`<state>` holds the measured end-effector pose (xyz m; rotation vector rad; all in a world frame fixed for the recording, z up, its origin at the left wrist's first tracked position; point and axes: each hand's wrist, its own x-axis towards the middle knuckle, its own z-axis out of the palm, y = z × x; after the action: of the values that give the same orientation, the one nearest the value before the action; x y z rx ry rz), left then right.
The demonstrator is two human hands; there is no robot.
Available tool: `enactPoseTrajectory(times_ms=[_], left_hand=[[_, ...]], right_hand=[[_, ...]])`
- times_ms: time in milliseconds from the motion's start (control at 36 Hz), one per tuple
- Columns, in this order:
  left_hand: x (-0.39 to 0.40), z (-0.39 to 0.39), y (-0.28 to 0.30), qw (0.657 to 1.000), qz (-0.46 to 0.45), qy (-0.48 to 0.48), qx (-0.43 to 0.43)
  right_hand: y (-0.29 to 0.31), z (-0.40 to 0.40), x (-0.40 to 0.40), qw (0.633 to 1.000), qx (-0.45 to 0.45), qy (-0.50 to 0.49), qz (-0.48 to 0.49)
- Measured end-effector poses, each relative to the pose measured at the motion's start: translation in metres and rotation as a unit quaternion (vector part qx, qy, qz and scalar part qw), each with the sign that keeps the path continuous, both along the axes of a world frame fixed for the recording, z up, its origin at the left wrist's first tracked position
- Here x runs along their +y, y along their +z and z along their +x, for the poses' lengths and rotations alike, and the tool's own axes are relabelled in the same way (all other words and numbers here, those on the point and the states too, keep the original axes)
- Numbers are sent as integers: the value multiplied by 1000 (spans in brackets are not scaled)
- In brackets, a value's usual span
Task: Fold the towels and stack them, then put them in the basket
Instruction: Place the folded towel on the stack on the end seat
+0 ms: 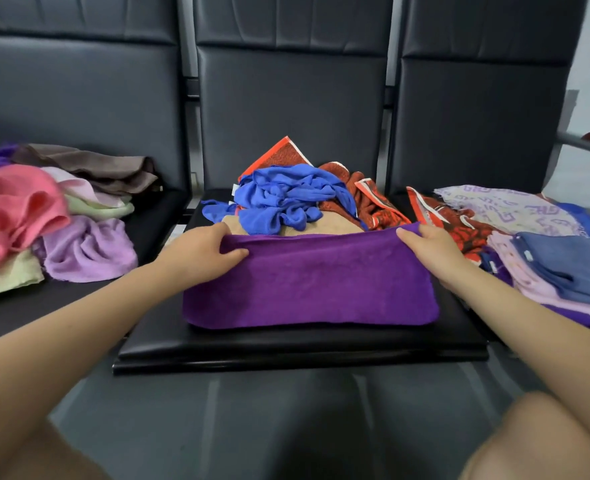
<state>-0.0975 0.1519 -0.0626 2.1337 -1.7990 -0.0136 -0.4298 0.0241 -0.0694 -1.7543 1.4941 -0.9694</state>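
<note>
Purple towel [309,282] spread across the black seat, far corners pinched by left hand [196,252] and right hand [435,252], thumbs on top; judged mid-fold, near hem probably to be met next with corners kept level. Just beyond the hands, crumpled blue towel [279,199] on a red patterned towel [373,199]. No basket in view; folded stack [570,268] beside right hand cut off.

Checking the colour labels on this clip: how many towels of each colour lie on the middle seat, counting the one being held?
Purple towel, gripped by the left hand and right hand: 1
Blue towel: 1
Red patterned towel: at least 1
Tan towel: 1
Total: at least 4
</note>
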Motion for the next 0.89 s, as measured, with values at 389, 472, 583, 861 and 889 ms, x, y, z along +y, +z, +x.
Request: enactPoseTrajectory(times_ms=[389, 472, 583, 861, 889], left_hand=[[-39, 33, -31, 996, -44, 7, 74], [-41, 33, -30, 994, 8, 18, 111], [-39, 33, -24, 978, 64, 23, 199], [-24, 42, -22, 907, 92, 42, 409], [-22, 41, -22, 901, 93, 49, 421]], right_hand=[[-26, 15, -30, 993, 114, 15, -9], [-23, 11, -32, 996, 59, 40, 43], [-16, 3, -29, 989, 1, 69, 128], [-3, -13, -17, 967, 41, 29, 248], [-3, -12, -14, 967, 37, 35, 248]])
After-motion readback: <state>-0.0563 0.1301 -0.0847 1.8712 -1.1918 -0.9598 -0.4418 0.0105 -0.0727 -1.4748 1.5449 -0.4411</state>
